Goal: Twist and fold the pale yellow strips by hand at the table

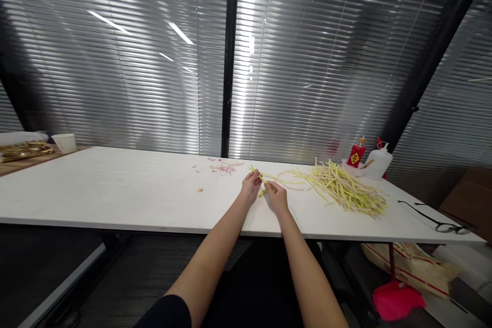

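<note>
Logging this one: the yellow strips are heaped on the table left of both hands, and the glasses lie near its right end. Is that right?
The side is wrong: the head view shows the strips heaped on the table to the right of the left hand and right hand, with the glasses near its right end.

no readable text, red bottle (pixel 354 163) with yellow diamond label (pixel 355 157), characters too small

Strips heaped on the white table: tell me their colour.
The strips are a mix of yellow-green and pale cream, as the head view shows.
</note>
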Motion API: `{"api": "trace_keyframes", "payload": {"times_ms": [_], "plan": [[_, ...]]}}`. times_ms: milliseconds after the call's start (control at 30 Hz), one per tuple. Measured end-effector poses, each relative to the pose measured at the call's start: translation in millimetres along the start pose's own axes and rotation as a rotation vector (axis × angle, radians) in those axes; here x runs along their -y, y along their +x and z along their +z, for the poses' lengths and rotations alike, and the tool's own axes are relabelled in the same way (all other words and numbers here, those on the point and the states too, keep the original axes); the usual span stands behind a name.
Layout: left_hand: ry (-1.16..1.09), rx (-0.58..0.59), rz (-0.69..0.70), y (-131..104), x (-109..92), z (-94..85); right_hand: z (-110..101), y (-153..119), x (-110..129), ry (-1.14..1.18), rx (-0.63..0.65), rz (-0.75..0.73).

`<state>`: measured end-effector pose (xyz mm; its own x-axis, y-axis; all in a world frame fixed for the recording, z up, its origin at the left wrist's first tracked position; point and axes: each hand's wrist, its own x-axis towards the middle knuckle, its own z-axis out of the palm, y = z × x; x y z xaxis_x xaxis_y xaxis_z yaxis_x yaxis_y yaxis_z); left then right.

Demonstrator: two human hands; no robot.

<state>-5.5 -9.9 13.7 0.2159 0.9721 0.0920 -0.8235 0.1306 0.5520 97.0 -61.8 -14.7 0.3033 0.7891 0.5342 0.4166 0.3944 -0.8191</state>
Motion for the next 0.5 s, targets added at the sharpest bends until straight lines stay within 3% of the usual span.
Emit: {"api": "trace_keyframes", "payload": {"times_ms": [500], "plan": [[-0.009, -0.032, 0.023, 1.0, 0.3, -2.5, -0.8, -1.5, -0.7, -0.027, 0.070, 0.059]]}}
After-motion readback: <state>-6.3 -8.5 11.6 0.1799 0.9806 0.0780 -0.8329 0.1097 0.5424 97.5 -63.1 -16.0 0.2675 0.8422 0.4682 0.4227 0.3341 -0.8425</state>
